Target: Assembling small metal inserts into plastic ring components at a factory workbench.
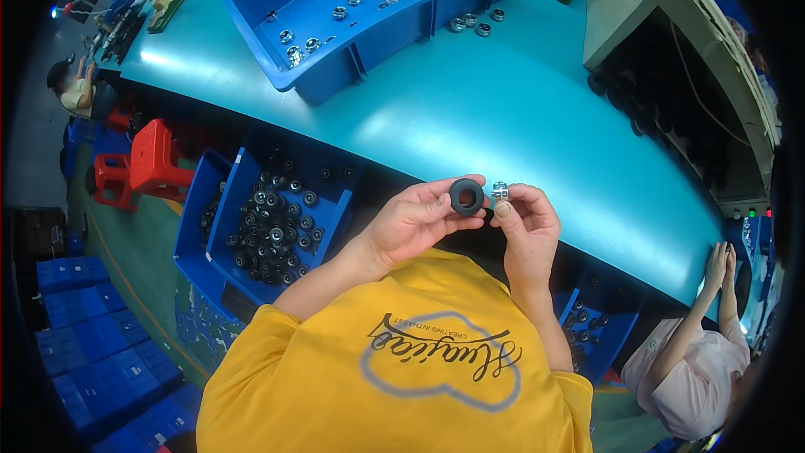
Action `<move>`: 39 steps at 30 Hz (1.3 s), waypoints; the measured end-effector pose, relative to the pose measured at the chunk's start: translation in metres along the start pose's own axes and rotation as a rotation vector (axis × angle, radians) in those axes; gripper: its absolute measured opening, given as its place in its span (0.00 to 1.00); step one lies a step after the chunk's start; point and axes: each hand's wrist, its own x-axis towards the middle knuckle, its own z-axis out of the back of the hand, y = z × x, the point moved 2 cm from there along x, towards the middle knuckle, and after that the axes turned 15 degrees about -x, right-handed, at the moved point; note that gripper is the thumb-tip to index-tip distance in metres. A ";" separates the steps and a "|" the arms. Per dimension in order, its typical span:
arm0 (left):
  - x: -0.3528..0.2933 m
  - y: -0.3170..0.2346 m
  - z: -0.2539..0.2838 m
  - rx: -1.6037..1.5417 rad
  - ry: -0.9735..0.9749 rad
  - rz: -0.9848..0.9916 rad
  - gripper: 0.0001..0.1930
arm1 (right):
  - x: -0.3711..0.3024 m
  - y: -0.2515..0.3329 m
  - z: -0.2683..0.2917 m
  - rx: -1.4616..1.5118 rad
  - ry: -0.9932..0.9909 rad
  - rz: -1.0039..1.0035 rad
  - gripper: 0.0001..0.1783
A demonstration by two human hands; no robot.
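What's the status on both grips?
Left grip holding black ring. Right grip pinching shiny metal piece. Ring and piece apart, nothing visible between them.

"how's the ring (455, 198)?"
"black, thick, hole facing the camera, held in the left fingers (433, 210)."
"and the hub (501, 190)?"
"shiny silver, ridged, pinched in the right fingers (508, 218), just beside the ring, apart."

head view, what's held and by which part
Left hand: black ring, by its outer rim. Right hand: silver metal piece, by its lower right side.
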 end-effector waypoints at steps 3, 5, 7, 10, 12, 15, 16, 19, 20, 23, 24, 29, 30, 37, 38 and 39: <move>0.001 0.000 0.000 0.000 -0.002 0.006 0.31 | 0.000 -0.003 0.004 0.011 -0.012 -0.013 0.13; 0.001 0.000 0.000 0.001 -0.004 0.007 0.31 | 0.000 -0.004 0.005 0.018 -0.013 -0.021 0.13; 0.001 0.000 -0.001 0.006 -0.005 0.007 0.31 | -0.001 -0.001 0.004 0.029 -0.005 -0.028 0.13; 0.001 0.001 -0.002 0.012 -0.018 -0.005 0.30 | -0.004 0.000 0.000 0.011 -0.025 -0.007 0.14; 0.001 0.002 -0.004 0.051 -0.021 -0.018 0.29 | -0.006 0.003 -0.001 -0.226 -0.043 0.157 0.14; 0.002 0.004 -0.010 0.173 -0.031 -0.029 0.28 | -0.009 0.015 -0.010 -0.599 -0.123 0.351 0.14; 0.002 0.005 -0.013 0.225 -0.035 -0.031 0.28 | -0.009 0.017 -0.012 -0.704 -0.152 0.402 0.15; 0.003 0.007 -0.018 0.263 -0.072 -0.063 0.27 | -0.008 0.014 -0.013 -0.909 -0.195 0.537 0.16; 0.003 0.009 -0.016 0.352 -0.110 -0.079 0.26 | -0.008 0.014 -0.014 -0.958 -0.201 0.578 0.16; 0.003 0.011 -0.008 0.587 -0.204 -0.116 0.24 | -0.008 0.023 -0.017 -1.112 -0.153 0.677 0.15; 0.004 0.011 -0.005 0.643 -0.223 -0.123 0.24 | -0.008 0.023 -0.017 -1.092 -0.131 0.667 0.15; 0.002 0.010 -0.010 0.557 -0.196 -0.123 0.25 | -0.010 0.016 -0.011 -0.791 -0.055 0.363 0.12; 0.002 0.010 -0.015 0.514 -0.179 -0.104 0.25 | -0.010 0.014 -0.011 -0.813 -0.068 0.393 0.12; 0.001 0.013 -0.015 0.769 -0.086 -0.141 0.27 | -0.007 0.011 -0.007 -0.701 -0.032 0.330 0.12; 0.000 0.012 -0.015 0.785 -0.104 -0.127 0.27 | -0.008 0.010 -0.006 -0.656 -0.004 0.283 0.12; -0.001 0.011 -0.015 0.801 -0.123 -0.114 0.26 | -0.008 0.011 -0.006 -0.659 0.009 0.263 0.11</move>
